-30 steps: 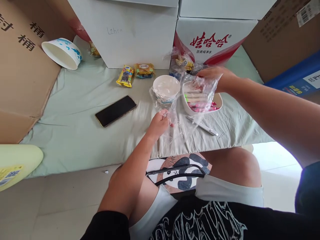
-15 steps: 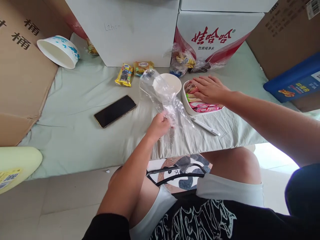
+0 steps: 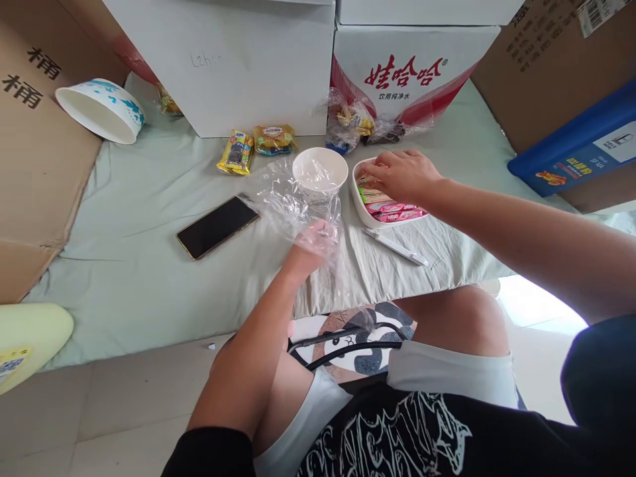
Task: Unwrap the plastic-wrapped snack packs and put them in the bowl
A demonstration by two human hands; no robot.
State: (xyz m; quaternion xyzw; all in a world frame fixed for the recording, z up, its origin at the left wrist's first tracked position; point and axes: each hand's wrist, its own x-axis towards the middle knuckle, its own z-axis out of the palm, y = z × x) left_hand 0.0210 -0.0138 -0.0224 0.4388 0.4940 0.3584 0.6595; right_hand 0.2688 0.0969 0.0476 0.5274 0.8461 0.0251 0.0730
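Note:
My left hand (image 3: 314, 240) is closed around a clear plastic bag (image 3: 278, 205), which spreads up and left past the fingers. Part of the bag lies in front of a white bowl (image 3: 320, 165). My right hand (image 3: 405, 173) rests over an oval white dish (image 3: 358, 207) of snack packets, its fingers bent down at the far left side of the contents. Pink packets (image 3: 397, 213) show below this hand; its fingertips are partly hidden. A white-grey utility knife (image 3: 397, 248) lies just in front of the dish.
A black phone (image 3: 217, 226) lies left of the bag. Behind it are two wrapped snacks (image 3: 237, 152). White cartons (image 3: 392, 66) stand along the back, with crumpled wrappers at their base. A paper tub (image 3: 102, 109) is tipped over at far left; a blue box (image 3: 576, 146) stands right.
The plastic bag has swung left and down, and my left hand has turned with it. My right hand's fingers have gone from flat to bent over the packets. The whole view has shifted slightly.

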